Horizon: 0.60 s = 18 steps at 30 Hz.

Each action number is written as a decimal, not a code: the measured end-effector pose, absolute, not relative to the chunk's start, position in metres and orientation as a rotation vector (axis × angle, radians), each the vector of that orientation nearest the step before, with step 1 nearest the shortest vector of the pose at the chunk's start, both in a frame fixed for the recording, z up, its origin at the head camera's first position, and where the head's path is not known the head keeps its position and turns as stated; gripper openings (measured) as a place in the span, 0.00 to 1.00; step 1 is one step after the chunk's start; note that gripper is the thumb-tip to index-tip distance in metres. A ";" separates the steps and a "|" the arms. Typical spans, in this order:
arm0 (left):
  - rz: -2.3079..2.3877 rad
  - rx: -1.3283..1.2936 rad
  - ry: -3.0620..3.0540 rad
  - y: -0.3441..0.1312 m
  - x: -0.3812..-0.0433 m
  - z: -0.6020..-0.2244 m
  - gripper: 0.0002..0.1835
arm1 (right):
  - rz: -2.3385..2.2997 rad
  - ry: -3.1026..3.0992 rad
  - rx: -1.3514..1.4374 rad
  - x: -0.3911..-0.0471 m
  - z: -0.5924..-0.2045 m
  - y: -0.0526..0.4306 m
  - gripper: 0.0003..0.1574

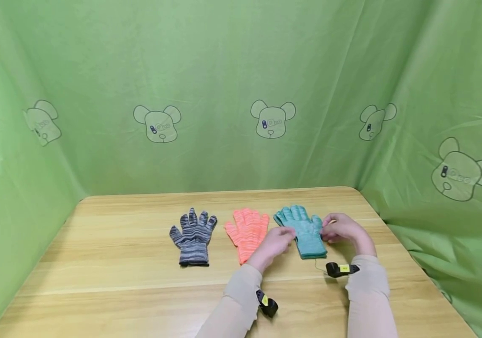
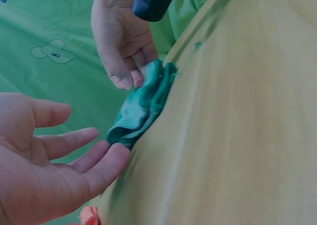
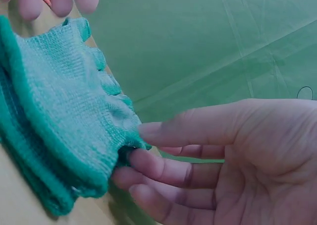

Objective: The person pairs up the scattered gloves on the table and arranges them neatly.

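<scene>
A teal knit glove lies palm-down at the right of the table, fingers pointing away. Its layered cuff suggests two gloves stacked. My left hand is at its left edge; in the left wrist view the fingers reach out fairly straight, with a fingertip at the fabric. On the other side, my right hand is by the glove's thumb. In the right wrist view, its thumb and index finger pinch the glove's edge. A loose thread trails from the cuff.
An orange knit glove lies just left of the teal one, partly behind my left hand. Further left is a grey-and-black striped glove. Green curtains with bear-head prints surround the wooden table on the back and sides.
</scene>
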<state>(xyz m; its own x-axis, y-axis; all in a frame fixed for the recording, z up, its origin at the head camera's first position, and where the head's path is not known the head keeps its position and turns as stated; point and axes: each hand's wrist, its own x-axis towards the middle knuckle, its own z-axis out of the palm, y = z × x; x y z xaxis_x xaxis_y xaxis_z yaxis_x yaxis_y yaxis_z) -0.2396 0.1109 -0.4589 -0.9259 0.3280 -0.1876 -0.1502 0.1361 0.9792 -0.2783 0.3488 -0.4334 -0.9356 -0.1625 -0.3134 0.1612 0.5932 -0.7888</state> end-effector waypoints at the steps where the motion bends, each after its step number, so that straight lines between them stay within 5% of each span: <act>1: 1.867 0.166 2.068 0.110 -0.241 -0.458 0.20 | -1.265 2.500 0.005 -0.279 -0.433 0.348 0.15; 18: 2.029 0.091 1.976 0.117 -0.257 -0.452 0.23 | -1.192 2.751 -0.216 -0.289 -0.436 0.340 0.22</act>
<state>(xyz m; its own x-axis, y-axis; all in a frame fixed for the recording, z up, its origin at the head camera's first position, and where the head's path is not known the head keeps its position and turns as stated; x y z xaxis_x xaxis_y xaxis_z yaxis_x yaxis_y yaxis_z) -0.2569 0.1169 -0.4523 -0.9509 0.2608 -0.1667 -0.1735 -0.0032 0.9848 -0.2890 0.3403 -0.4362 -0.9806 -0.1844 -0.0668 -0.0774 0.6768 -0.7321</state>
